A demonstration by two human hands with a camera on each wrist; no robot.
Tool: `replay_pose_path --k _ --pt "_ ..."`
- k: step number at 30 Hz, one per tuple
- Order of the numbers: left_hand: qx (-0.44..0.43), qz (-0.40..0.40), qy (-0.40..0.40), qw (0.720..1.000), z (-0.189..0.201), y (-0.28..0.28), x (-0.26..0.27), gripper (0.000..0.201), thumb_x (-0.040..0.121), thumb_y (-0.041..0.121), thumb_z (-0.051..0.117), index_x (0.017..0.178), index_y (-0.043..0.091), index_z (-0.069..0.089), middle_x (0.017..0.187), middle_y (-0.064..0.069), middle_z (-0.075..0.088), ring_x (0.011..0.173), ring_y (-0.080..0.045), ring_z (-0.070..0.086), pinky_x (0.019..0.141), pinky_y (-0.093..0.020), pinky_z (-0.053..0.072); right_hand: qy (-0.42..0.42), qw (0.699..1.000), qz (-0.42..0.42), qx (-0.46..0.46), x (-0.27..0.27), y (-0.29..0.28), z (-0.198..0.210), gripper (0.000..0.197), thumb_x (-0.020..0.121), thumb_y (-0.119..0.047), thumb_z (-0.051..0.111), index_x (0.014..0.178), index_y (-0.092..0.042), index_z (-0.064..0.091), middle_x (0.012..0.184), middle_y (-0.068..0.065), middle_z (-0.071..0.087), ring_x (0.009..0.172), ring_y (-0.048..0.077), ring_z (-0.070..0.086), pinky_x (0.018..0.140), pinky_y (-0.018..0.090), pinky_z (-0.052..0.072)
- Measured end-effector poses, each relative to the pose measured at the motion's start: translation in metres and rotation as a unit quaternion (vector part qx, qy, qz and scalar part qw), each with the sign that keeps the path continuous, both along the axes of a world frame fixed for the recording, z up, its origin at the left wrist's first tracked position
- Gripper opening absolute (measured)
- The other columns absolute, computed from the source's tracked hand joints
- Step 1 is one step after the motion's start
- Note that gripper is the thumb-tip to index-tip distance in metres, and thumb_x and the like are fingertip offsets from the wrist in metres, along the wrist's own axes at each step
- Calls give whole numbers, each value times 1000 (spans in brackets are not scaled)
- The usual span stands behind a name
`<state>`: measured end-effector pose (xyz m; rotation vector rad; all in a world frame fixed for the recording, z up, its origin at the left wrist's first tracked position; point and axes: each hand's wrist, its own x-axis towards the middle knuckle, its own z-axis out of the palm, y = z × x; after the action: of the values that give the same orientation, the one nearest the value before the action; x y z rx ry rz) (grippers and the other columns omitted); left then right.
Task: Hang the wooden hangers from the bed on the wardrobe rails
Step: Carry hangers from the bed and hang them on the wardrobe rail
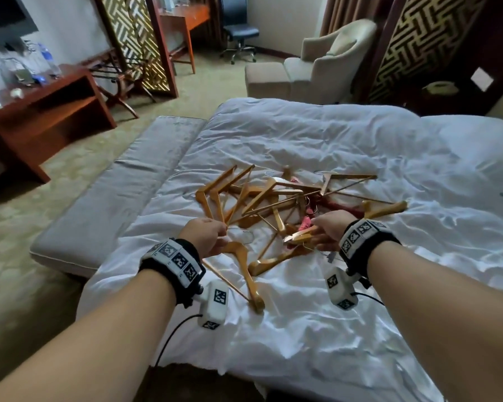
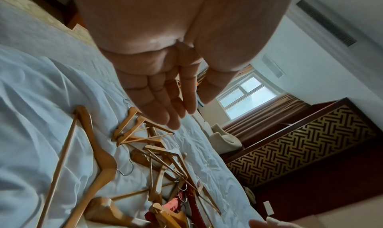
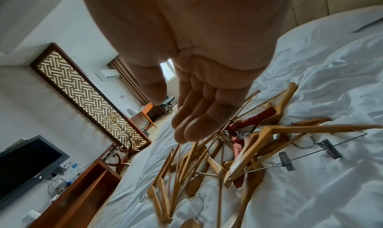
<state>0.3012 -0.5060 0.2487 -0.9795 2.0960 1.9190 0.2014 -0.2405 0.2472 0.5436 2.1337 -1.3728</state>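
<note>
A tangled pile of wooden hangers [image 1: 273, 198] lies in the middle of the white bed [image 1: 331, 329]. One hanger [image 1: 246, 265] lies apart at the near side, its metal hook pointing at the pile. My left hand [image 1: 221, 236] hovers over that hook with straight fingers [image 2: 165, 110] and holds nothing. My right hand [image 1: 317, 233] is over the pile's near right edge, fingers [image 3: 192, 125] straight and empty above the hangers [image 3: 207, 158]. Red padded hangers [image 3: 254, 118] are mixed in. No wardrobe rail is in view.
A metal clip hanger [image 3: 311, 151] lies at the pile's right. A grey bench [image 1: 114, 204] runs along the bed's left side. Beyond stand a wooden TV desk [image 1: 41, 111], an armchair [image 1: 331, 62] and lattice screens [image 1: 134, 39]. Carpet lies to the left.
</note>
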Motion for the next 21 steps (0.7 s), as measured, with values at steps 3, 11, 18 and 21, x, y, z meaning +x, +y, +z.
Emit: replay_pose_path --k 3,11,18,21 --pt "-1 5 -30 1000 -23 -3 -41 12 96 9 58 104 3 64 90 -12 66 70 -22 66 57 -29 55 -33 999 -5 -29 -45 -13 -29 21 95 -20 57 104 -1 61 94 16 70 63 26 70 71 41 60" --pt "24 30 -111 993 -96 -9 -164 15 97 7 52 107 2 62 96 -16 61 83 -28 65 76 -38 55 -133 990 -1 -37 -160 -29 -122 20 94 -21 55 92 -2 61 79 12 65 71 26 64 69 39 58" --pt "25 68 -202 977 -165 -24 -224 12 97 2 46 91 5 56 76 -9 49 59 -19 51 52 -29 42 -204 978 -9 -46 -227 -54 -197 19 95 -21 52 86 -5 57 70 10 57 49 20 55 46 25 47" --pt "8 96 -247 964 -197 -39 -237 8 94 7 56 94 3 63 77 -8 54 72 -25 56 67 -38 55 -233 970 6 -65 -240 -76 -223 22 97 -21 49 80 -9 52 64 5 52 44 17 52 40 23 44"
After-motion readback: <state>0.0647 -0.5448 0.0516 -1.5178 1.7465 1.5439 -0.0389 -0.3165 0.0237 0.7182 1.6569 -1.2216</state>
